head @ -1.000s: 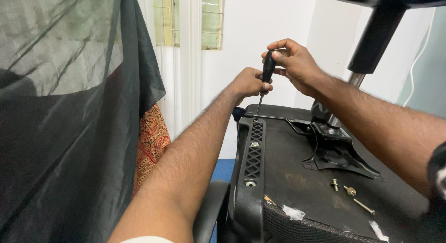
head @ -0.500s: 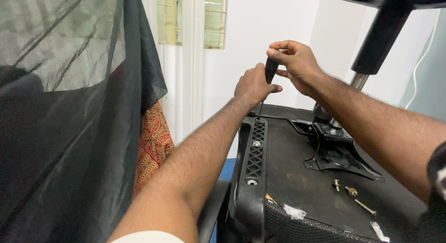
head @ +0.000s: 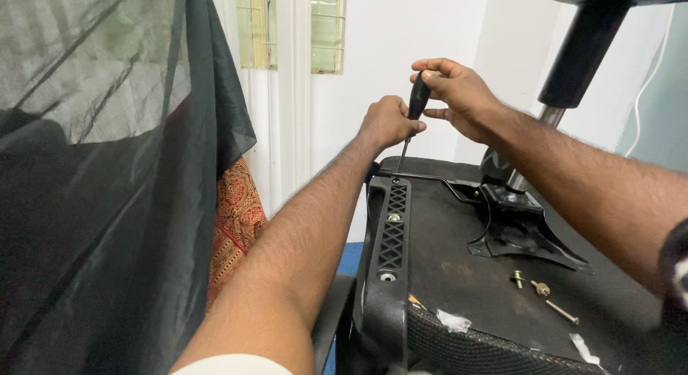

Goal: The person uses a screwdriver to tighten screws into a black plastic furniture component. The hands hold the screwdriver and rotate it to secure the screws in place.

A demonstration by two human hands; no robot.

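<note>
R hand [head: 459, 95] grips screwdriver [head: 414, 110] handle, L hand [head: 387, 122] pinches shaft. Stiff, light tool; looks best held by handle. Tip on chair armrest bracket [head: 390, 231].

Both bare forearms were extended forward and upward, converging near the centre of the view. The left hand [head: 387, 122] was curled into a loose fist, knuckles turned upward. The right hand [head: 457, 95] was raised slightly higher, wrist bent, its fingers [head: 430, 67] closed in a pinching grip just beside the left hand.
</note>
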